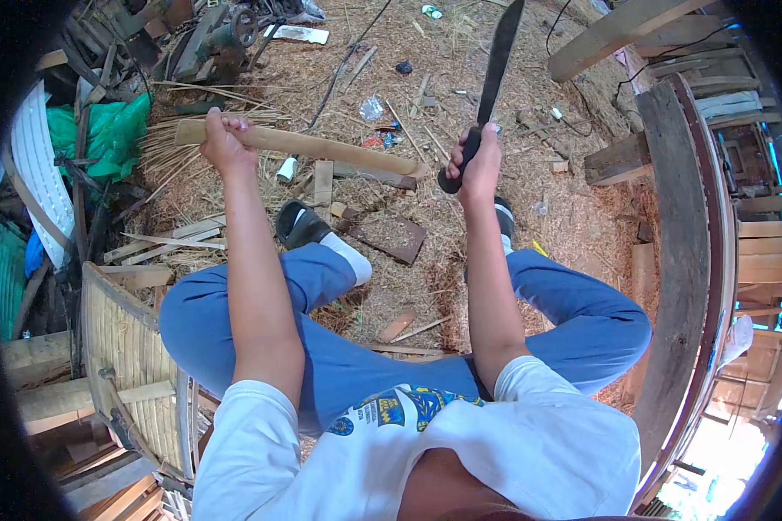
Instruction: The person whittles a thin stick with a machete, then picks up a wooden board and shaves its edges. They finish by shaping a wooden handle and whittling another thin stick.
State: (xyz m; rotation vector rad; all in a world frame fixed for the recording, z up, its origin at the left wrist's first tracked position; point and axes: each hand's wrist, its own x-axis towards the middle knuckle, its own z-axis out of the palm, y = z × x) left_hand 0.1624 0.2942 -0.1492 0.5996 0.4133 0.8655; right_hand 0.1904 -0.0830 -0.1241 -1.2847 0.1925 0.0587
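Note:
My left hand [228,141] is closed round the left end of a flat bamboo strip [330,148]. The strip runs across to the right, its far end close to my right hand. With my right hand [478,163] I grip the black handle of a machete [499,65]. Its dark blade points up and away from me, tilted slightly right, apart from the strip. Both hands are held out over the ground, in front of my spread knees.
Shavings cover the ground [460,260], with wood scraps and a brown board [389,237] near my feet. Thin split sticks [169,130] and a green plastic sheet [104,130] lie left. A long timber plank [673,260] stands at right, and a bamboo-slat panel [135,347] is at left.

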